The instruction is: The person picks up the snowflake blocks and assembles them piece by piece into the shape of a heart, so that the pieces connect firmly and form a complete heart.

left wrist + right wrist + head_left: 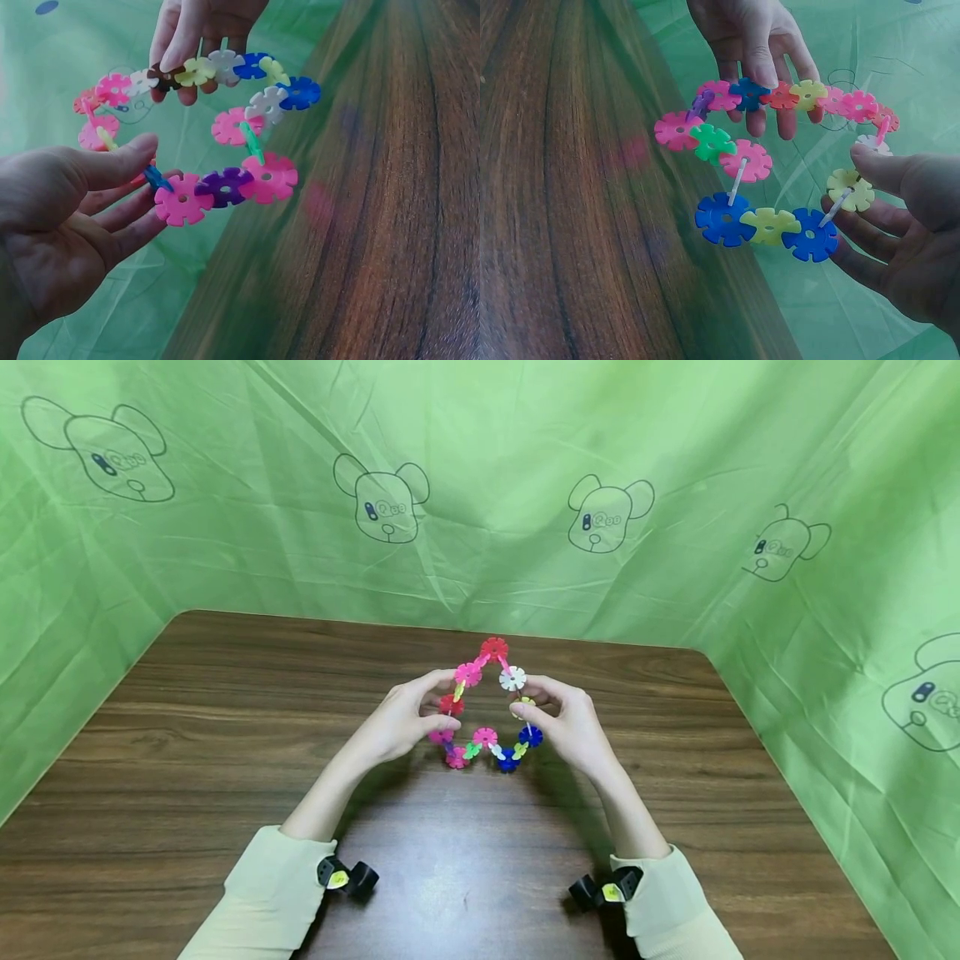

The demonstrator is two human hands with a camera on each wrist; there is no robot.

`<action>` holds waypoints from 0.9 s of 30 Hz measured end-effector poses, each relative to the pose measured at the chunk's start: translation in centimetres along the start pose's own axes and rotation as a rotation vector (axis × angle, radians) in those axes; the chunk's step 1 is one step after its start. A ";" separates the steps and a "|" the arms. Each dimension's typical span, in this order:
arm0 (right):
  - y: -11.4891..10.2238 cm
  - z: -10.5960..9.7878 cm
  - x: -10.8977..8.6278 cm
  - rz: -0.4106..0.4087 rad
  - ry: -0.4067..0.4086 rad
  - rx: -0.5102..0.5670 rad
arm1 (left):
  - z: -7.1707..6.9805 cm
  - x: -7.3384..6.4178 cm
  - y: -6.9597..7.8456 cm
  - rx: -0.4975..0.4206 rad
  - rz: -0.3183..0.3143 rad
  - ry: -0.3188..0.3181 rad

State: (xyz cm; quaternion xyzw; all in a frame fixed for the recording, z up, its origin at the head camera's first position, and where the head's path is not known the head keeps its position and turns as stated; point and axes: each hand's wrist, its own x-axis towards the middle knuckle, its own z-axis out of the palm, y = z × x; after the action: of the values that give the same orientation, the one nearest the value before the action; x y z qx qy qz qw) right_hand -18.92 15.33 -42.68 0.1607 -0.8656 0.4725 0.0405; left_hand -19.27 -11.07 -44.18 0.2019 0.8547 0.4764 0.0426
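Both hands hold up a closed ring of interlocking plastic flower discs (493, 649), red, pink, white, yellow, blue, purple and green. Its outline has a point at the far end and a dip at the near side. My left hand (401, 718) pinches the left side, thumb in front and fingers behind, around a red disc (452, 705) and a blue disc (750, 94). On the opposite side my right hand (566, 718) pinches a dark brown disc (165, 77) between a white one and a yellow disc (850, 190). Fingers partly hide the gripped discs.
Under the hands lies a brown wood-grain table (225, 735). A green curtain (495, 585) with printed bear heads stands along its far and side edges. Black wrist devices (348, 877) sit on both cuffs.
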 end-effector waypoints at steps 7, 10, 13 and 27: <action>-0.3 -0.1 0.0 0.004 -0.005 -0.006 | 0.0 -0.2 0.2 -0.037 0.030 0.023; -0.5 -0.1 -0.1 0.005 -0.006 -0.005 | 0.0 -0.2 0.3 -0.049 0.025 0.026; -0.5 -0.2 -0.1 0.002 -0.002 -0.009 | 0.0 -0.2 0.4 -0.051 0.020 0.028; -0.8 -0.7 0.2 -0.025 0.052 -0.026 | -0.2 0.1 0.6 -0.003 0.068 0.100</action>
State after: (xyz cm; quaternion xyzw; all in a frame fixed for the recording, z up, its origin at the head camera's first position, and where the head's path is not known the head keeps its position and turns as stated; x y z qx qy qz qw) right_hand -18.95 15.44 -41.59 0.1585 -0.8684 0.4645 0.0711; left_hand -19.20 -10.93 -43.61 0.2065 0.8477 0.4884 -0.0160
